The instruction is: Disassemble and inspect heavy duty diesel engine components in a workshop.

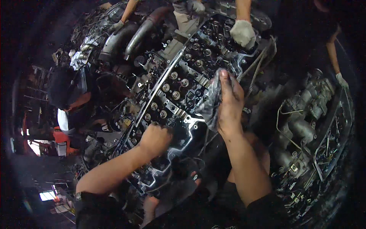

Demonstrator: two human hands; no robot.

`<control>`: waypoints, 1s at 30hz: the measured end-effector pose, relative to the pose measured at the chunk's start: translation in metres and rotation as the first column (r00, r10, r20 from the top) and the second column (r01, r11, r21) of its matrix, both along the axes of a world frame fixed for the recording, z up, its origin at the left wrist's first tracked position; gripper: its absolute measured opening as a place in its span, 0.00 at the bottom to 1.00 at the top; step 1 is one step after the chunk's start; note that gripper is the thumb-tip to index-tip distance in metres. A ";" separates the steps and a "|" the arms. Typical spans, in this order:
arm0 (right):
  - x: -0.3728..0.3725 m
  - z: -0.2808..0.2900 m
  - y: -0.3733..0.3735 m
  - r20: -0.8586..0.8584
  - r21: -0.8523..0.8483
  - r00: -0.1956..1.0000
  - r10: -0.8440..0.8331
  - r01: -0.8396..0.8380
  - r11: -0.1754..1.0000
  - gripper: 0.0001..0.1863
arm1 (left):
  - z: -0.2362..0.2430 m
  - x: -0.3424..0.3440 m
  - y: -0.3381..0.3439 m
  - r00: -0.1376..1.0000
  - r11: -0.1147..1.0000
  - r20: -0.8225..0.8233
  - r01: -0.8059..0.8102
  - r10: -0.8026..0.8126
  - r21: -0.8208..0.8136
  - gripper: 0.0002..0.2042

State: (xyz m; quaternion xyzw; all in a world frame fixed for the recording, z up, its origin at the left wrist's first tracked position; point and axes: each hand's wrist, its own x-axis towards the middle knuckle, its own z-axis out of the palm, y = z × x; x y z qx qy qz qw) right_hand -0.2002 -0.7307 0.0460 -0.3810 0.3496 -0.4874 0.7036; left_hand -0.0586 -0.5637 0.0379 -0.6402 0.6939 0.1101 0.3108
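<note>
A long engine cylinder head (pixel 185 121), with rows of round valve springs (pixel 176 95) and a bright metal edge, lies diagonally in front of me. My right hand (pixel 230 101) is raised over its right side, closed around a dirty grey rag (pixel 209 108) that hangs to the left of the fingers. Lower left, my left hand (pixel 157 138) is curled into a fist at the near part of the head, knuckles away from me. Its fingertips are hidden, so whatever it may grip does not show.
A co-worker's gloved hand (pixel 243 33) rests at the far end of the head, beside a rope (pixel 261 61). Large metal pipes (pixel 146 34) stand at the far left. A capped person (pixel 70 89) bends close on the left. More engine parts (pixel 303 129) lie at right.
</note>
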 end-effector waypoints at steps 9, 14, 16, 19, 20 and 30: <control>-0.008 -0.008 -0.013 0.117 0.006 0.992 -0.052 0.052 0.999 0.18 | -0.023 -0.001 -0.033 1.000 0.970 0.002 -0.004 0.004 0.243 0.09; 0.001 0.017 -0.008 0.208 0.007 0.978 0.006 -0.007 1.000 0.19 | -0.115 0.118 0.057 0.851 0.996 -0.519 0.055 -0.085 -0.073 0.17; -0.005 -0.007 -0.015 0.103 -0.058 0.994 -0.035 0.041 0.997 0.20 | -0.109 0.077 0.034 0.985 0.993 -0.125 0.115 -0.115 -0.013 0.20; -0.020 -0.017 -0.025 0.048 -0.056 0.998 -0.050 0.053 0.997 0.23 | -0.005 -0.017 -0.031 0.989 0.974 0.114 0.064 -0.090 0.218 0.21; -0.020 -0.016 -0.024 0.051 -0.054 0.997 -0.053 0.055 0.997 0.23 | -0.005 -0.017 -0.027 0.981 0.975 0.085 0.159 -0.174 0.155 0.20; -0.001 -0.012 -0.017 0.048 -0.015 0.999 -0.015 0.016 1.000 0.25 | -0.016 -0.003 -0.021 0.941 0.917 0.086 0.338 -0.327 -0.213 0.16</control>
